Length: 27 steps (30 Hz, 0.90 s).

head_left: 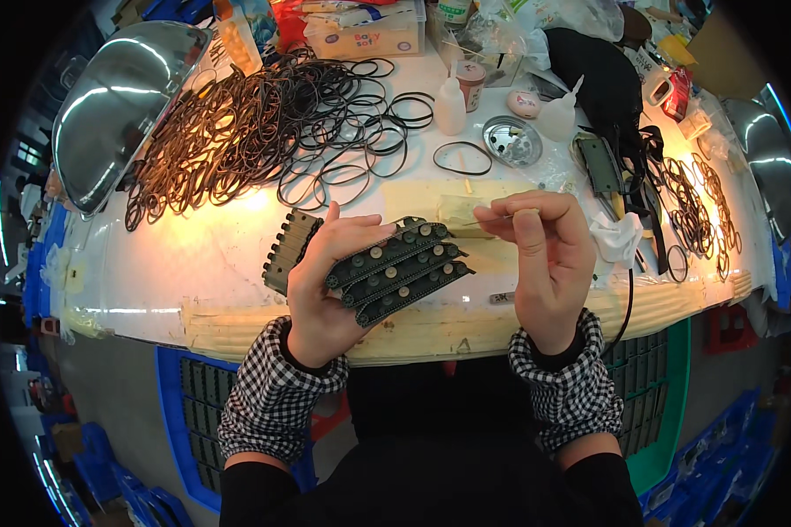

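Note:
Several dark green toy tank track assemblies (395, 272) with round wheels lie side by side in my left hand (316, 281). The fingers and thumb hold them from the left, with the wheel faces up. To the right, my right hand (549, 255) is raised with thumb and index finger pinched together. A thin, pin-like thing (482, 220) shows at its fingertips, too fine to name. Below those fingertips lies a yellowish pad (461, 215) on the table. Just beyond my left hand, a row of similar green pieces (292, 252) rests on the table, partly covered by the hand.
A large heap of black rubber bands (264, 123) spreads across the back left, beside a shiny lamp shade (119, 114). Squeeze bottles (450, 107) and a round metal dish (511, 140) stand at the back. Blue (171, 413) and green (677, 395) crates flank me below the table.

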Each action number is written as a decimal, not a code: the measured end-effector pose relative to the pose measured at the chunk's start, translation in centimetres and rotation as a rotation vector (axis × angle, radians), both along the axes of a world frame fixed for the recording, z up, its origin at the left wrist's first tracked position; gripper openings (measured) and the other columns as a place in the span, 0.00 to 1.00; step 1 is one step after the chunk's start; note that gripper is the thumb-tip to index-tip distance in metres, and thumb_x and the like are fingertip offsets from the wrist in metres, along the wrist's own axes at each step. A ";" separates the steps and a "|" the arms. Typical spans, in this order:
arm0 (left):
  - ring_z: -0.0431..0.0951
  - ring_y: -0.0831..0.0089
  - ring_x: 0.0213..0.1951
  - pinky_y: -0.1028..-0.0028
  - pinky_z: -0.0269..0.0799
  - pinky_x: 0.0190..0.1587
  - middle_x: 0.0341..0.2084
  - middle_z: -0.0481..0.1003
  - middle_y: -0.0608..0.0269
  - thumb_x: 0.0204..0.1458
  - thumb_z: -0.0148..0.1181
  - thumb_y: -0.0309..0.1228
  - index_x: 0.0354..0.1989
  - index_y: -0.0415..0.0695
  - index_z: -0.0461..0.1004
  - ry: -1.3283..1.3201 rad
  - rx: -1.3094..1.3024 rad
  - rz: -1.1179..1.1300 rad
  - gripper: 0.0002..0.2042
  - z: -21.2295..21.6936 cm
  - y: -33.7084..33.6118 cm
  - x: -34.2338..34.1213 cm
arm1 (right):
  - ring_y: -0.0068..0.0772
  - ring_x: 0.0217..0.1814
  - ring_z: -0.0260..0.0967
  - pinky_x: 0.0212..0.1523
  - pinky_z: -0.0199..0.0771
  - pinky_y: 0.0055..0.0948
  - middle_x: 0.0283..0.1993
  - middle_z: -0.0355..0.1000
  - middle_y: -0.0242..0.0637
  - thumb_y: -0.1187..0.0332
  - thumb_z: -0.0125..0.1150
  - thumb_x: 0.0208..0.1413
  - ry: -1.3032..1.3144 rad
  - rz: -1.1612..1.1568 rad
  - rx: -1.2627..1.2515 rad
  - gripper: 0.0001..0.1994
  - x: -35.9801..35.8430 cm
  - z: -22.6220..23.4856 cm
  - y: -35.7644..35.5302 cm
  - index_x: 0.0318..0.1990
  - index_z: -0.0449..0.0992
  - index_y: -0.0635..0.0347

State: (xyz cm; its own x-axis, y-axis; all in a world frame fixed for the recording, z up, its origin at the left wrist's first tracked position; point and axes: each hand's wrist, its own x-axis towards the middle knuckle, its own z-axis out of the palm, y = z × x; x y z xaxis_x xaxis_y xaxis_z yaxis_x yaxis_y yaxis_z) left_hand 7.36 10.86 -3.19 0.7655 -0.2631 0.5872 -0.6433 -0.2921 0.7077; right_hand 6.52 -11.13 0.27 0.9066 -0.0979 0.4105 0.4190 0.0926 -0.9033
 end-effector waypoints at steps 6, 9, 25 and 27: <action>0.75 0.59 0.53 0.44 0.47 0.68 0.46 0.78 0.60 0.38 0.76 0.30 0.48 0.42 0.75 -0.001 -0.021 0.009 0.26 -0.1 0.1 -0.1 | 0.43 0.37 0.70 0.38 0.70 0.34 0.35 0.72 0.42 0.79 0.61 0.51 -0.324 -0.352 -0.912 0.04 1.5 -0.4 -1.8 0.34 0.73 0.65; 0.75 0.59 0.54 0.44 0.46 0.68 0.46 0.78 0.60 0.39 0.76 0.30 0.49 0.43 0.74 0.003 -0.035 0.010 0.26 -0.1 0.0 -0.1 | 0.40 0.37 0.70 0.38 0.69 0.33 0.35 0.72 0.41 0.79 0.61 0.53 -0.388 -0.403 -0.901 0.03 1.2 0.3 -1.7 0.34 0.73 0.65; 0.74 0.59 0.55 0.44 0.44 0.69 0.45 0.78 0.61 0.40 0.75 0.29 0.49 0.42 0.73 0.033 -0.066 0.002 0.26 0.0 0.1 -0.2 | 0.23 0.40 0.74 0.43 0.74 0.20 0.38 0.74 0.38 0.76 0.53 0.64 0.012 0.051 -0.067 0.04 -1.4 -0.7 0.3 0.40 0.71 0.69; 0.74 0.60 0.55 0.44 0.44 0.69 0.44 0.78 0.61 0.40 0.75 0.29 0.49 0.42 0.73 0.031 -0.071 0.001 0.26 0.0 0.1 -0.1 | 0.23 0.40 0.75 0.43 0.74 0.20 0.38 0.74 0.38 0.76 0.53 0.63 0.008 0.039 -0.067 0.04 -1.4 -0.7 0.4 0.40 0.72 0.69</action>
State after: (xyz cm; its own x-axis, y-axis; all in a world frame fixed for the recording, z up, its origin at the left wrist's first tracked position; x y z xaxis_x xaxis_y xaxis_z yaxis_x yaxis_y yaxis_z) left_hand 7.22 10.98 -3.16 0.7839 -0.2204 0.5804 -0.6204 -0.2411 0.7463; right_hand 5.09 -10.75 -0.45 0.9123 -0.0350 0.4080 0.4093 0.0477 -0.9112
